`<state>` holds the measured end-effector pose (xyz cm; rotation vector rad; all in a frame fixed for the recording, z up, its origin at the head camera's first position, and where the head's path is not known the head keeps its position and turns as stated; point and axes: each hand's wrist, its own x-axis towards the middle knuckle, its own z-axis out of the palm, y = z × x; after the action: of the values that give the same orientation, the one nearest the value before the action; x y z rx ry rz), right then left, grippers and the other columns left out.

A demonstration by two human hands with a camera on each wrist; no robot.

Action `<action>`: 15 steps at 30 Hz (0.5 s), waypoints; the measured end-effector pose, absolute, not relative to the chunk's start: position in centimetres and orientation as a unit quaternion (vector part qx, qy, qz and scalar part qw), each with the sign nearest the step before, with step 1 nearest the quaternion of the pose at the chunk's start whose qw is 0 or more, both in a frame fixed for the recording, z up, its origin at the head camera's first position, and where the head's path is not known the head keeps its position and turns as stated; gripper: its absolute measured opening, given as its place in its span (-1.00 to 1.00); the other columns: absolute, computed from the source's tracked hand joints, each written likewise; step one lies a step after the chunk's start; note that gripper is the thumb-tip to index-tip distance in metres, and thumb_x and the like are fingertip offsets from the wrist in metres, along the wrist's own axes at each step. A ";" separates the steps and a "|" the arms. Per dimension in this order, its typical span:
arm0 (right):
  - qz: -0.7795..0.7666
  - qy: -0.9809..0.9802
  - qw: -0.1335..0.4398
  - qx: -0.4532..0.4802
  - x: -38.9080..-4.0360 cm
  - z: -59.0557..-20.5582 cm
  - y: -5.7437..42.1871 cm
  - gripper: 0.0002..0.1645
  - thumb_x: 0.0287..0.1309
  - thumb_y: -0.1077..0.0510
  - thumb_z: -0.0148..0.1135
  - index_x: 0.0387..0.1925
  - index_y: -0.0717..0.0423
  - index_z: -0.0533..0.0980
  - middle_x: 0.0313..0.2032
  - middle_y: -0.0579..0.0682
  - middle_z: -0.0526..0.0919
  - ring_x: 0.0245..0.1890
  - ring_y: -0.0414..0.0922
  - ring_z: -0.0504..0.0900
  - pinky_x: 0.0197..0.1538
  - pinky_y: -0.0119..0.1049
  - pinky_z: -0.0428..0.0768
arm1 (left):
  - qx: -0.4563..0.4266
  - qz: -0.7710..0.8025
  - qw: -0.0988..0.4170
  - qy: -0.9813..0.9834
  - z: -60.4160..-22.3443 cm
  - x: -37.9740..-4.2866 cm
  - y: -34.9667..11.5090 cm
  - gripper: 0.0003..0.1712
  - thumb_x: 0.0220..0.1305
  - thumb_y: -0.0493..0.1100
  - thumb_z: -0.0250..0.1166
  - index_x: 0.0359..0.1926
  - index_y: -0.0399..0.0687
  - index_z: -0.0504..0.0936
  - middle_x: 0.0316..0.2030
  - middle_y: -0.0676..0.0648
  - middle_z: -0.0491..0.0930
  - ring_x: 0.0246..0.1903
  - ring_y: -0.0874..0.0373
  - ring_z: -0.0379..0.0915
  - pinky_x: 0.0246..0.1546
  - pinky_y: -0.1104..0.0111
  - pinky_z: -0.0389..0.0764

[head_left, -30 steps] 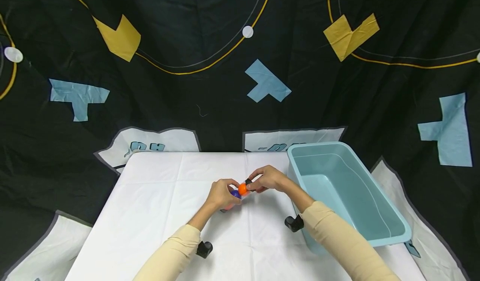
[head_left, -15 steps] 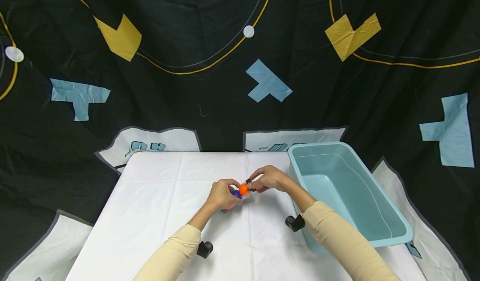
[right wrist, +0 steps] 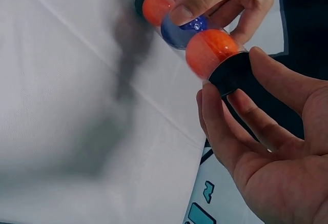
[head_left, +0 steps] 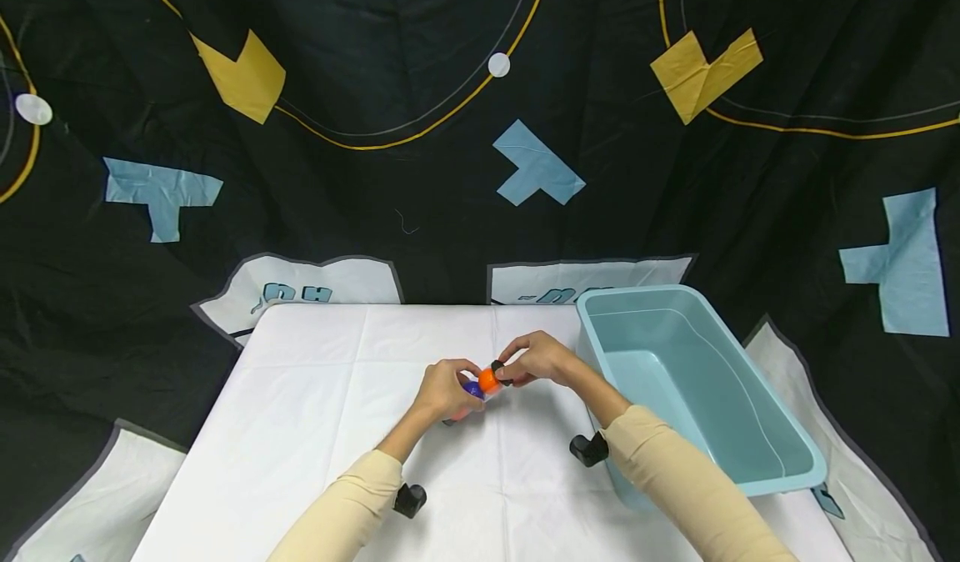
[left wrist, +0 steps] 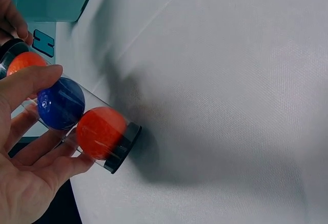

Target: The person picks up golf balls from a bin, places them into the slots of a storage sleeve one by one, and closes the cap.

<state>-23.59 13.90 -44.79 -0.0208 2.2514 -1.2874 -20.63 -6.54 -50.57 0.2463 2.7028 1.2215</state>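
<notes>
A clear tube [left wrist: 105,101] holds an orange ball [right wrist: 211,52], a blue ball [left wrist: 61,103] and another orange ball [left wrist: 101,131] in a row. My left hand [head_left: 441,388] grips it around the middle, thumb across the blue ball. With thumb and fingers, my right hand [head_left: 542,357] pinches the black cap [right wrist: 230,73] at the tube's right end. A second black cap [left wrist: 123,149] covers the opposite end. The tube is held tilted above the white table, and its shadow falls on the cloth. In the head view, my fingers hide part of it.
A light blue plastic bin [head_left: 780,483] stands on the right side of the white-covered table [head_left: 300,429], beneath my right forearm. Behind hangs a black cloth [head_left: 420,212] with yellow and blue tape shapes. Dark camera mounts [head_left: 409,500] stick out from both wrists.
</notes>
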 end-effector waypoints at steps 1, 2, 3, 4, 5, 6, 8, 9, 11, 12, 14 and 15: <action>-0.479 0.836 0.268 -0.008 -23.6 -44.8 13.9 -0.62 0.08 0.22 0.51 -0.05 0.28 0.65 -0.19 0.13 0.77 -0.20 0.09 0.79 -0.10 -0.22 0.74 | 0.083 0.408 0.082 0.905 -50.6 -20.6 -6.6 -0.52 -0.20 -0.23 0.67 -0.14 -0.03 0.76 -0.28 -0.16 0.78 -0.27 -0.02 0.67 -0.22 0.18 0.67; -0.480 0.835 0.268 -0.007 -23.6 -44.9 13.8 -0.62 0.08 0.23 0.51 -0.06 0.28 0.65 -0.19 0.14 0.77 -0.17 0.11 0.79 -0.10 -0.21 0.74 | 0.085 0.408 0.081 0.906 -50.6 -20.6 -6.6 -0.52 -0.21 -0.23 0.67 -0.14 -0.03 0.76 -0.28 -0.16 0.78 -0.27 -0.02 0.67 -0.22 0.18 0.66; -0.480 0.835 0.268 -0.007 -23.6 -44.9 13.8 -0.62 0.08 0.24 0.51 -0.06 0.28 0.65 -0.19 0.15 0.76 -0.17 0.11 0.79 -0.10 -0.21 0.74 | 0.084 0.407 0.080 0.906 -50.6 -20.6 -6.6 -0.52 -0.21 -0.22 0.67 -0.14 -0.03 0.76 -0.28 -0.16 0.78 -0.27 -0.02 0.67 -0.21 0.18 0.66; -0.480 0.835 0.268 -0.006 -23.6 -44.9 13.8 -0.63 0.08 0.24 0.51 -0.07 0.28 0.65 -0.19 0.15 0.76 -0.17 0.11 0.79 -0.09 -0.21 0.74 | 0.085 0.407 0.080 0.906 -50.7 -20.6 -6.6 -0.51 -0.21 -0.22 0.67 -0.14 -0.03 0.76 -0.28 -0.16 0.78 -0.27 -0.02 0.67 -0.21 0.18 0.66; -0.479 0.835 0.269 -0.005 -23.6 -44.9 13.8 -0.63 0.08 0.24 0.51 -0.07 0.27 0.65 -0.18 0.15 0.76 -0.18 0.10 0.79 -0.08 -0.20 0.74 | 0.085 0.407 0.080 0.906 -50.7 -20.6 -6.6 -0.51 -0.21 -0.22 0.67 -0.14 -0.03 0.76 -0.28 -0.15 0.78 -0.27 -0.02 0.67 -0.21 0.18 0.66; -0.478 0.836 0.270 -0.004 -23.6 -44.8 13.8 -0.64 0.08 0.24 0.50 -0.07 0.26 0.64 -0.18 0.15 0.76 -0.19 0.09 0.79 -0.08 -0.20 0.74 | 0.085 0.407 0.081 0.906 -50.7 -20.6 -6.6 -0.51 -0.21 -0.22 0.67 -0.14 -0.02 0.76 -0.28 -0.15 0.78 -0.27 -0.01 0.67 -0.21 0.18 0.66; -0.479 0.835 0.272 -0.003 -23.6 -44.8 13.7 -0.65 0.08 0.25 0.50 -0.08 0.26 0.64 -0.18 0.16 0.76 -0.23 0.06 0.80 -0.07 -0.20 0.74 | 0.087 0.407 0.080 0.906 -50.7 -20.5 -6.6 -0.51 -0.21 -0.22 0.67 -0.14 -0.02 0.76 -0.28 -0.15 0.78 -0.27 -0.01 0.67 -0.20 0.18 0.66; -0.478 0.835 0.272 -0.002 -23.6 -44.8 13.7 -0.65 0.07 0.25 0.50 -0.08 0.25 0.64 -0.19 0.16 0.76 -0.26 0.04 0.79 -0.07 -0.20 0.74 | 0.089 0.407 0.080 0.906 -50.7 -20.5 -6.6 -0.51 -0.21 -0.22 0.67 -0.14 -0.03 0.76 -0.28 -0.16 0.78 -0.28 -0.01 0.67 -0.21 0.17 0.66; -0.474 0.838 0.271 -0.003 -23.5 -44.7 13.7 -0.66 0.07 0.26 0.50 -0.09 0.24 0.64 -0.20 0.15 0.75 -0.31 -0.02 0.79 -0.08 -0.21 0.74 | 0.087 0.409 0.082 0.904 -50.7 -20.5 -6.6 -0.51 -0.20 -0.22 0.67 -0.13 -0.02 0.76 -0.27 -0.15 0.78 -0.27 0.00 0.67 -0.20 0.18 0.66; -0.474 0.838 0.270 -0.003 -23.4 -44.7 13.6 -0.66 0.07 0.26 0.50 -0.09 0.24 0.64 -0.21 0.15 0.76 -0.32 -0.03 0.79 -0.09 -0.21 0.74 | 0.087 0.410 0.082 0.904 -50.7 -20.5 -6.6 -0.51 -0.20 -0.23 0.67 -0.13 -0.01 0.76 -0.27 -0.15 0.78 -0.27 0.00 0.67 -0.20 0.18 0.66; -0.473 0.840 0.267 -0.003 -23.4 -44.7 13.5 -0.66 0.07 0.26 0.51 -0.10 0.24 0.63 -0.22 0.15 0.76 -0.34 -0.04 0.79 -0.10 -0.21 0.74 | 0.088 0.410 0.079 0.904 -50.7 -20.5 -6.7 -0.51 -0.21 -0.23 0.67 -0.14 -0.02 0.76 -0.28 -0.15 0.78 -0.28 0.01 0.67 -0.21 0.18 0.66; -0.472 0.841 0.265 -0.004 -23.3 -44.7 13.4 -0.66 0.07 0.26 0.51 -0.10 0.24 0.63 -0.22 0.15 0.77 -0.34 -0.04 0.79 -0.10 -0.21 0.74 | 0.086 0.411 0.078 0.904 -50.7 -20.5 -6.7 -0.51 -0.22 -0.22 0.68 -0.14 -0.01 0.76 -0.29 -0.14 0.78 -0.28 0.01 0.67 -0.20 0.18 0.65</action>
<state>-23.34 13.42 -44.66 -0.0115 2.2705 -1.2760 -20.52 -6.72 -50.69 0.2560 2.7075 1.2292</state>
